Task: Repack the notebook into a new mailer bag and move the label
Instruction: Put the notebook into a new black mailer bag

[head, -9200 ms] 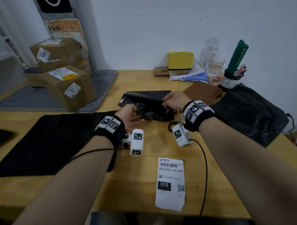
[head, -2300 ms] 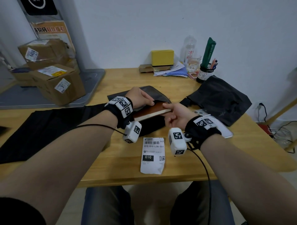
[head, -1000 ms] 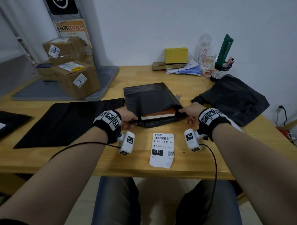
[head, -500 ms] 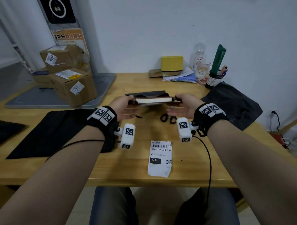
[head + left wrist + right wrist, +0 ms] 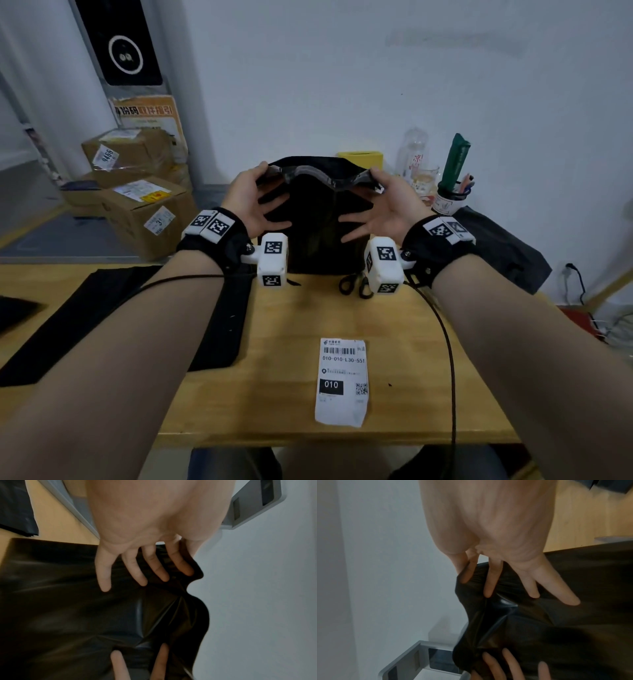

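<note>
L hand (image 5: pixel 251 202) & R hand (image 5: pixel 383 205) each pinch a top corner of the upright black mailer bag (image 5: pixel 318 233), other fingers splayed; notebook prob inside, unseen — keep the mouth level, settle contents, label (image 5: pixel 342 380) waits on the table (image 5: pixel 274 342)

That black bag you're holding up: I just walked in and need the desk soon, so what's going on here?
A person holds a black mailer bag upright over the table, left hand and right hand each pinching a top corner. The notebook isn't visible. The shipping label lies loose on the table, not yet stuck on.
</note>
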Tool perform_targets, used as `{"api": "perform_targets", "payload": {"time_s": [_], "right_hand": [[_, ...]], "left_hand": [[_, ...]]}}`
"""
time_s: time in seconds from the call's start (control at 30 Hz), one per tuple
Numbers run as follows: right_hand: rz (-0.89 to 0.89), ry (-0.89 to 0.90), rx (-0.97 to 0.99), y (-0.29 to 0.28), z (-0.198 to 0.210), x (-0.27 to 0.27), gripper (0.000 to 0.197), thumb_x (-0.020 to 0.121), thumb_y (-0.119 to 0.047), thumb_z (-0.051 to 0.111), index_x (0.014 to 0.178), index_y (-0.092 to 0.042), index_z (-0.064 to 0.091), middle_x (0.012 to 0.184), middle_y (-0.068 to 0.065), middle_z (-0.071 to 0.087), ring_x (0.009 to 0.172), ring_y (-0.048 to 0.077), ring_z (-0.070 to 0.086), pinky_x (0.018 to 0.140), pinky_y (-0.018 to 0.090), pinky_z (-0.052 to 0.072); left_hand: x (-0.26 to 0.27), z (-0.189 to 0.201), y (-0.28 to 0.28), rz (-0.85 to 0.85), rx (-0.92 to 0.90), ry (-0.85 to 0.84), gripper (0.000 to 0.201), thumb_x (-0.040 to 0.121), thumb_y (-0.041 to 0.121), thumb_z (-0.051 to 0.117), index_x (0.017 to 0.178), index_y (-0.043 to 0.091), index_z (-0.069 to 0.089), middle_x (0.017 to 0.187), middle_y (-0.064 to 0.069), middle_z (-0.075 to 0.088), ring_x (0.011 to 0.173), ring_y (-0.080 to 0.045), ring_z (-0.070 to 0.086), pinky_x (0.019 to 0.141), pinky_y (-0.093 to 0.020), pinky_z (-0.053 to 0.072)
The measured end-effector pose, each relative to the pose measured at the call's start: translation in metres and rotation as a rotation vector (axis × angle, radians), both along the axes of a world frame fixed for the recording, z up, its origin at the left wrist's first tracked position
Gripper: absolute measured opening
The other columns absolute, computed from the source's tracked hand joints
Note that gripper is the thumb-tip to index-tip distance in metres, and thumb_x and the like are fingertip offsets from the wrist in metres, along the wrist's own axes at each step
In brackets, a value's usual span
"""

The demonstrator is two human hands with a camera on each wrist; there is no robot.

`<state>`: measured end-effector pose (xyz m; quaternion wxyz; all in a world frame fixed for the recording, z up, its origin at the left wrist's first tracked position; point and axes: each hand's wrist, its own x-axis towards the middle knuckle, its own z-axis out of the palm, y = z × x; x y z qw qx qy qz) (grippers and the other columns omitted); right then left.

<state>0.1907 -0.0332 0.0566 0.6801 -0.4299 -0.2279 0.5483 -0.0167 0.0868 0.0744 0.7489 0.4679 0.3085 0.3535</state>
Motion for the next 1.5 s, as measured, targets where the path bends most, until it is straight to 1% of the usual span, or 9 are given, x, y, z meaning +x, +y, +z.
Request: {"api": "perform_targets", "payload": {"time_s": [0.23,0.37,0.47,0.63,0.87,1.0,1.2,1.3,1.5], "right_hand": [[-0.101,-0.004,0.135,0.018,0.009,0.004,0.026,0.103,-0.036,0.048,0.118,-0.018,0.060,0.148,0.004,0.047,0.139,0.056,0.034,0.102,0.087,0.007],[-0.166,-0.002,0.194,0.037,0.010,0.016,0.044,0.101,-0.037,0.050,0.136,-0.011,0.057,0.142,0.003,0.055,0.130,0.053,0.045,0.102,0.087,0.007],[-0.165,-0.030,0.246,0.054,0.002,0.019,0.031,0.102,-0.036,0.047,0.118,-0.015,0.063,0.130,0.001,0.062,0.127,0.045,0.053,0.102,0.083,0.011],[-0.176,-0.078,0.303,0.086,-0.012,0.019,0.023,0.101,-0.032,0.046,0.100,-0.018,0.064,0.114,0.003,0.069,0.112,0.030,0.063,0.087,0.049,0.044],[-0.240,-0.004,0.241,0.105,-0.048,0.035,0.015,0.094,-0.021,0.047,0.086,-0.016,0.058,0.094,0.004,0.064,0.081,0.020,0.059,0.080,0.036,0.039],[-0.175,-0.101,0.026,0.089,-0.070,0.037,0.012,0.086,-0.029,0.046,0.076,-0.023,0.048,0.094,0.001,0.059,0.089,0.021,0.054,0.092,0.045,0.025],[0.025,-0.281,-0.352,0.048,-0.084,0.017,0.019,0.091,-0.024,0.051,0.103,-0.010,0.056,0.109,0.012,0.066,0.102,0.042,0.069,0.089,0.047,0.056],[0.032,-0.361,-0.468,0.032,-0.096,0.010,0.042,0.097,-0.032,0.055,0.132,-0.010,0.055,0.129,0.016,0.063,0.106,0.042,0.067,0.078,0.051,0.062],[-0.045,-0.486,-0.529,0.009,-0.098,0.006,0.043,0.099,-0.044,0.057,0.128,-0.012,0.059,0.122,0.014,0.068,0.107,0.031,0.068,0.075,0.044,0.063]], "left_hand": [[0.009,0.002,0.021,0.028,0.075,-0.145,0.023,0.097,0.041,0.053,0.097,0.021,0.063,0.121,0.003,0.067,0.117,-0.024,0.059,0.097,-0.068,0.039],[0.020,0.004,0.039,0.020,0.104,-0.203,0.021,0.096,0.041,0.055,0.087,0.023,0.062,0.117,0.005,0.067,0.120,-0.027,0.057,0.096,-0.070,0.037],[0.031,-0.003,0.054,0.026,0.105,-0.200,0.023,0.095,0.041,0.055,0.086,0.022,0.063,0.113,0.007,0.069,0.119,-0.027,0.057,0.097,-0.075,0.030],[0.050,-0.015,0.079,0.057,0.086,-0.229,0.023,0.096,0.039,0.054,0.084,0.022,0.062,0.110,0.006,0.068,0.118,-0.028,0.059,0.096,-0.069,0.031],[0.048,-0.052,0.098,0.049,0.064,-0.268,0.013,0.090,0.030,0.055,0.079,0.023,0.053,0.095,0.001,0.062,0.108,-0.027,0.058,0.102,-0.063,0.037],[0.035,-0.082,0.090,0.012,0.022,-0.218,0.015,0.086,0.030,0.052,0.088,0.018,0.061,0.100,-0.006,0.063,0.107,-0.029,0.058,0.098,-0.062,0.041],[0.020,-0.117,0.053,0.124,-0.113,0.011,0.012,0.091,0.027,0.052,0.081,0.021,0.053,0.091,0.000,0.060,0.093,-0.028,0.059,0.081,-0.046,0.052],[0.009,-0.127,0.035,0.083,-0.157,0.103,0.016,0.088,0.030,0.055,0.074,0.022,0.052,0.090,0.002,0.061,0.101,-0.027,0.061,0.089,-0.046,0.048],[0.000,-0.122,0.016,0.044,-0.087,0.288,0.012,0.084,0.031,0.059,0.089,0.020,0.056,0.104,-0.003,0.062,0.104,-0.031,0.064,0.087,-0.044,0.055]]}}
